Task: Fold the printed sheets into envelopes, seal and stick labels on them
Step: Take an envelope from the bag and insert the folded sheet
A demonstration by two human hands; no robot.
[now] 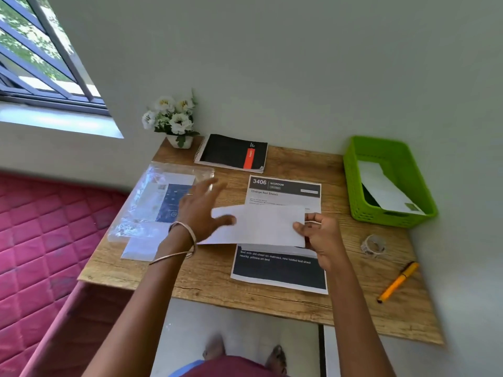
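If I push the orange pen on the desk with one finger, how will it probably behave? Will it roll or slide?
The pen looks round and slim, so a sideways push would probably roll it. It lies near the front edge of the desk, so it may fall off. It looks light and stiff; a push along its length would likely slide it.

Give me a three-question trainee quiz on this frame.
1. True or false: the right hand pinches the white envelope.
2. What lies in the green basket? A) a pen B) a white envelope C) flowers
3. Which object lies nearest the orange pen?

Key: 1 true. 2 B. 3 the tape roll.
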